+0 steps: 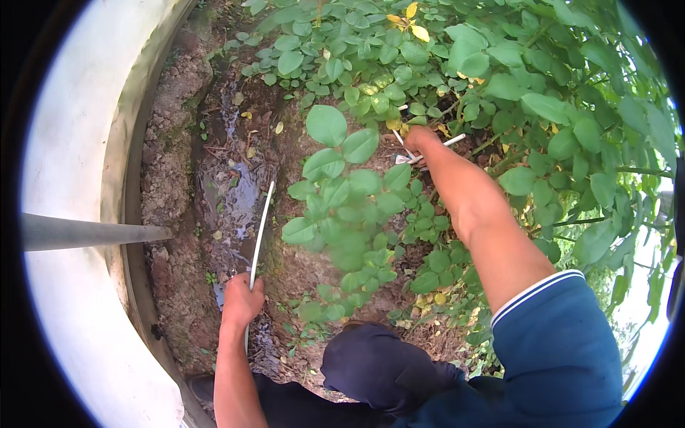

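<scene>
left hand (242, 301) at lower left, closed around a long, thin, straight white rod (262, 228). the rod stands slightly tilted, upper end leaning to the right, most of its length above the fist; a shorter part shows below. it passes over the edge of a narrow, wet, muddy channel (242, 196) with shiny water and scattered fallen leaves.

right hand (421, 139) reaches low into a green, leafy, oval-leaved bush (499, 85), close to the ground. its fingertips are hidden, so cannot tell how far they are closed or what they hold. two shorter, thin white rods lie at this hand: a slanting white rod (454, 140) runs behind the wrist, its far end showing to the right; a small white rod (399, 140) shows just left of the hand, near the other's lower end.

right arm wears a dark blue short sleeve with white stripes at the hem (564, 335). dark, rounded cloth (382, 367) at bottom centre. a leafy green sprig (342, 185) rises between the hands. far left: a pale, curved sheet wall (71, 143), a grey, round pole (93, 233) crossing in front of it.
</scene>
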The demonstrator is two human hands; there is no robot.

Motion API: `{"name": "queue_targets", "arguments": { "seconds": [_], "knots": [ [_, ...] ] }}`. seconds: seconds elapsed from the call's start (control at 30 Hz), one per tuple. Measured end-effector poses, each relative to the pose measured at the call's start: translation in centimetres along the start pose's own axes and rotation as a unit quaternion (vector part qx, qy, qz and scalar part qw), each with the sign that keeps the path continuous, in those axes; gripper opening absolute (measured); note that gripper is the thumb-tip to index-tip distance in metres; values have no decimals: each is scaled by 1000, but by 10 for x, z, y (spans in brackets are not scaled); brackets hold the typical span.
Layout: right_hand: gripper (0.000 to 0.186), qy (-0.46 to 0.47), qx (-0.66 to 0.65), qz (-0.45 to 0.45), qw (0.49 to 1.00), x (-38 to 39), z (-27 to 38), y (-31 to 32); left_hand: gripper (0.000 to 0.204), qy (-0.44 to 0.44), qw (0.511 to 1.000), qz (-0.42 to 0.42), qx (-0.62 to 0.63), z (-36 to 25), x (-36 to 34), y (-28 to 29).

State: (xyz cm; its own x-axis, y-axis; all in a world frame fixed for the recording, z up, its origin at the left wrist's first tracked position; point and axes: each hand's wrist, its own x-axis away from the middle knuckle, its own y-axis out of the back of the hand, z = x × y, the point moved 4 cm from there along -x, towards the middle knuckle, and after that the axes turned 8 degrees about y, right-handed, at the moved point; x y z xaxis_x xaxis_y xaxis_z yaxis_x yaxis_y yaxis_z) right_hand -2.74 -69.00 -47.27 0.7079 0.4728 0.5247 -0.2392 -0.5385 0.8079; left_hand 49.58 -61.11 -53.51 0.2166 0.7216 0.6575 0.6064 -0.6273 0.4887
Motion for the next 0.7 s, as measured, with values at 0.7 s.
{"name": "queue_targets", "arguments": {
  "seconds": [0.7],
  "knots": [
    [30,193,188,-62,961,43,38,-19,26,2,999,20,-34,-14,2,-13]
  ]
}}
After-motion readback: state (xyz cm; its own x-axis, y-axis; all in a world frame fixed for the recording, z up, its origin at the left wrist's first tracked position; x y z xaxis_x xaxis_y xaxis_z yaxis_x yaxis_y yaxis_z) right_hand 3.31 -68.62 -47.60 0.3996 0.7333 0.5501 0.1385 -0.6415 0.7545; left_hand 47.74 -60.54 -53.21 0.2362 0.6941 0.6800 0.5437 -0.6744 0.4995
